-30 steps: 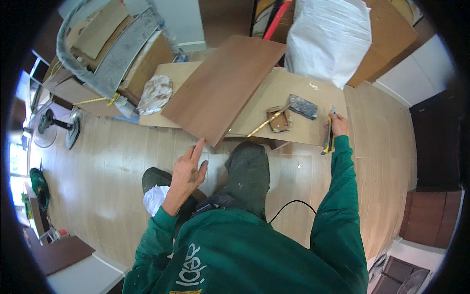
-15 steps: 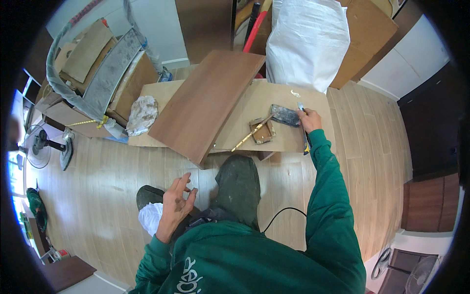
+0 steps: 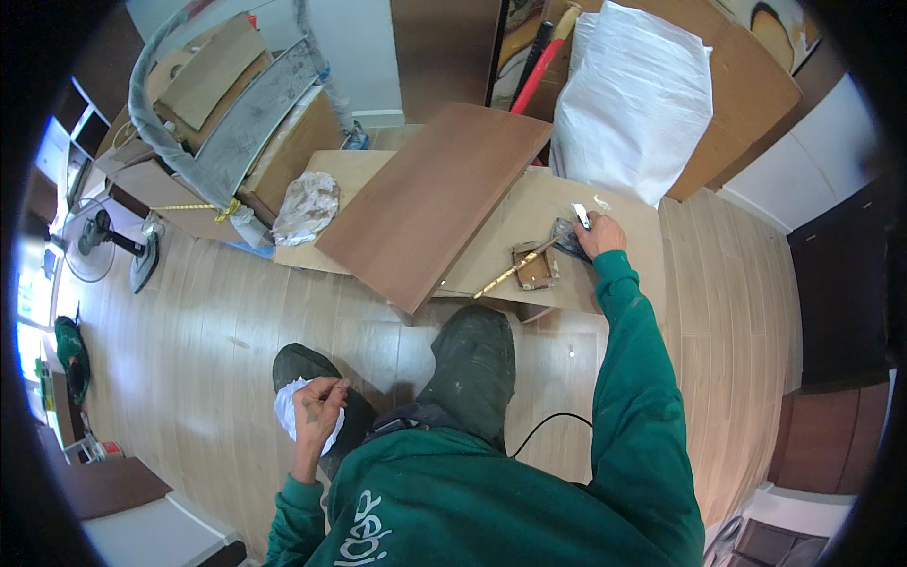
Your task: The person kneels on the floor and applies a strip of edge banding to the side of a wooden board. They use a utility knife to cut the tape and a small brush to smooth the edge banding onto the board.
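My right hand (image 3: 602,234) is closed around a small flat-bladed tool (image 3: 581,215) whose pale tip points away from me; the hand covers its handle. Under and beside its fingers lies a dark grey block (image 3: 569,238), partly hidden. Next to it, a small open wooden box (image 3: 539,269) has a spotted yellowish stick (image 3: 505,280) resting across it. My left hand (image 3: 321,408), fingers curled together, is over a white cloth (image 3: 286,406) on my left thigh. Whatever its fingertips pinch, if anything, is too small to name.
A brown wooden panel (image 3: 439,198) lies slanted across a low cardboard-topped surface (image 3: 624,269), beside crumpled white plastic (image 3: 307,208). Behind stands a full white sack (image 3: 633,104). Boxes (image 3: 298,132) are piled at left near a fan (image 3: 99,236). A black cable (image 3: 557,416) curves over the floor.
My left hand has lowered to the white cloth, its fingers going from spread to curled. My right hand still grips the tool and now covers more of the dark block. The view has shifted.
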The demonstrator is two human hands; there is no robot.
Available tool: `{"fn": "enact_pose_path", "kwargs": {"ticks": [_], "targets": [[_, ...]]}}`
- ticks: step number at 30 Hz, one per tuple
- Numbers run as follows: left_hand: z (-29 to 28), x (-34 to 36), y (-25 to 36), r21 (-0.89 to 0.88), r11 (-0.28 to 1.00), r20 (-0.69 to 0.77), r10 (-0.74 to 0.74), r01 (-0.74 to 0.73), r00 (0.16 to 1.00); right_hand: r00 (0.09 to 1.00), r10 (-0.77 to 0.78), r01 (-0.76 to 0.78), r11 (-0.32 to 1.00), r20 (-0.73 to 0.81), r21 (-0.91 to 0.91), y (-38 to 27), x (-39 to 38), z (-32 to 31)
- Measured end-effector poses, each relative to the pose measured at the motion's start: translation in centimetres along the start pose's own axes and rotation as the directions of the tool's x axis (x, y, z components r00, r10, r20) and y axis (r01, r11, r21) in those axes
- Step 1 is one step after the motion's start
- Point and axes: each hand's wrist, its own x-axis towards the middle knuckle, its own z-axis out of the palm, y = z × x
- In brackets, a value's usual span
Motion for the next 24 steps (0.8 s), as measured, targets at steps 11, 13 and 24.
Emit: {"fn": "enact_pose_path", "kwargs": {"ticks": [11, 13, 24], "targets": [[-1.6, -1.0, -3.2, -0.064, 0.998, -0.146, -0.017, 0.008, 0.989, 0.994, -0.08, 0.109, 0.825, -0.077, 0.554, -7.3, -4.5, -0.5], [-1.2, -0.9, -3.1, -0.097, 0.995, -0.128, -0.041, 0.029, 0.991, 0.963, -0.097, -0.144, 0.605, 0.252, 0.783, -11.1, -6.1, -0.1], [-2.8, -2.3, -4.4, -0.179, 0.981, -0.242, -0.115, 0.072, 0.964, 0.853, -0.134, -0.436, 0.348, 0.504, 0.83, -19.6, -10.9, 1.2]]}}
